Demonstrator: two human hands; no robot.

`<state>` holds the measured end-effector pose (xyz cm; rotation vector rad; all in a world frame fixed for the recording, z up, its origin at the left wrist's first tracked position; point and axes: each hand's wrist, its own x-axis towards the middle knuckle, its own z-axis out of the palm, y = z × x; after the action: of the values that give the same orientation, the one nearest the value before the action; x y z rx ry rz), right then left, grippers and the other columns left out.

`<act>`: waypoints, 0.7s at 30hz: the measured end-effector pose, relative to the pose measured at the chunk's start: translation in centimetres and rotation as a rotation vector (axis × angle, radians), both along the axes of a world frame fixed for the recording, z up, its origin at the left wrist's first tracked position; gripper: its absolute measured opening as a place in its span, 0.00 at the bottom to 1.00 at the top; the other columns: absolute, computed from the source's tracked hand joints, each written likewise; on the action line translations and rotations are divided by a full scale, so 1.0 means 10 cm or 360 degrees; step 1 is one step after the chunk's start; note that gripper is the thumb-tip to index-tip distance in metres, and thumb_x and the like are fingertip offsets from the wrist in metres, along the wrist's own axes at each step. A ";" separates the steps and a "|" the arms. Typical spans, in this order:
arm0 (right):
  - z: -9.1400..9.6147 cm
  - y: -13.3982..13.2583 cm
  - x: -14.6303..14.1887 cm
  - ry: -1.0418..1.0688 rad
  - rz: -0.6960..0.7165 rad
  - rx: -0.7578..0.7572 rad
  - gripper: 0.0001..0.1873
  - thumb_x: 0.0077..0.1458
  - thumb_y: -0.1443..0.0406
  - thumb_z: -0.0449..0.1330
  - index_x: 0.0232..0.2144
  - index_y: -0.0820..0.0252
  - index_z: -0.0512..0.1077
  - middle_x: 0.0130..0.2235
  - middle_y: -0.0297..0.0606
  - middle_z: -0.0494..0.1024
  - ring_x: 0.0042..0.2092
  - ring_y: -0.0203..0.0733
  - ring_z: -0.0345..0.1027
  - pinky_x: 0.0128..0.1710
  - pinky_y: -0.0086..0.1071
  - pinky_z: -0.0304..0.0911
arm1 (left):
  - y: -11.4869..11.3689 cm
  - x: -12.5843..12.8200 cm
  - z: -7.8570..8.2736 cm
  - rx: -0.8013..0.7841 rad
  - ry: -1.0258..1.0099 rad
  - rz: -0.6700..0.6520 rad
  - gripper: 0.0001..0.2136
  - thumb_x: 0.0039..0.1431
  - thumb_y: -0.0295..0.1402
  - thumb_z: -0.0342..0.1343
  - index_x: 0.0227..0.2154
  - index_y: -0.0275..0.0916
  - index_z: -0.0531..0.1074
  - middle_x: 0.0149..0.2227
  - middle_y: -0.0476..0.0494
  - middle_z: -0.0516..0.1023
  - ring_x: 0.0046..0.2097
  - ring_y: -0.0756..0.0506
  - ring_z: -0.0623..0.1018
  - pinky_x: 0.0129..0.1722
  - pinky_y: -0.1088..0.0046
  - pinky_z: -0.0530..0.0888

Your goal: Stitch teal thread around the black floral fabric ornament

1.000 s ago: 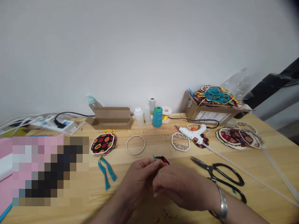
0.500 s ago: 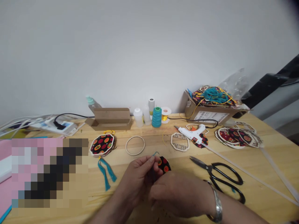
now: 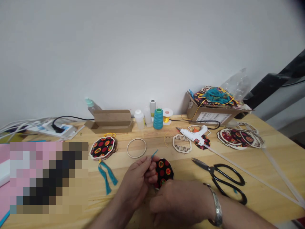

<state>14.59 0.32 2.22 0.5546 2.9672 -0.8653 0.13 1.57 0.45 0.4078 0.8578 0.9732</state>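
Our left hand [image 3: 137, 181] pinches blue thread [image 3: 154, 154], our right hand [image 3: 183, 200] curls (its grip we can't tell); we'd want that pinch firm.

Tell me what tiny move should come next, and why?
Maybe the right hand could pinch the loose end of the teal thread: it pokes up from the left hand, and the right hand is close by, near the black floral fabric piece.

a wooden table [image 3: 156, 140] bears scissors [image 3: 210, 170], a hoop [image 3: 127, 149] and, apparently, a power strip [image 3: 66, 131].
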 end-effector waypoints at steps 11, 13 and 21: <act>0.01 0.03 -0.01 0.0017 -0.0054 -0.0043 0.07 0.52 0.68 0.56 0.35 0.59 0.72 0.28 0.32 0.77 0.27 0.32 0.66 0.23 0.24 0.51 | -0.01 0.03 0.00 0.0061 0.0240 0.0070 0.10 0.49 0.35 0.58 0.24 0.30 0.72 0.18 0.55 0.57 0.19 0.58 0.55 0.17 0.84 0.53; 0.00 0.04 -0.01 0.0056 -0.0090 -0.0096 0.07 0.52 0.67 0.56 0.34 0.60 0.72 0.29 0.32 0.77 0.29 0.31 0.67 0.25 0.22 0.53 | -0.01 0.03 0.02 0.0047 0.0291 0.0079 0.10 0.47 0.35 0.59 0.23 0.31 0.72 0.17 0.56 0.57 0.19 0.58 0.55 0.17 0.83 0.53; 0.24 0.09 0.13 0.0236 -0.0537 -0.0314 0.06 0.51 0.63 0.58 0.30 0.59 0.73 0.28 0.31 0.76 0.30 0.31 0.66 0.27 0.23 0.55 | 0.02 0.00 0.05 0.0082 0.0331 0.0078 0.11 0.46 0.37 0.59 0.25 0.32 0.71 0.15 0.59 0.54 0.17 0.58 0.52 0.16 0.82 0.49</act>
<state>15.89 1.19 4.63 1.0421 2.9101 -1.2587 0.12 1.77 0.97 0.5413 1.0360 1.0117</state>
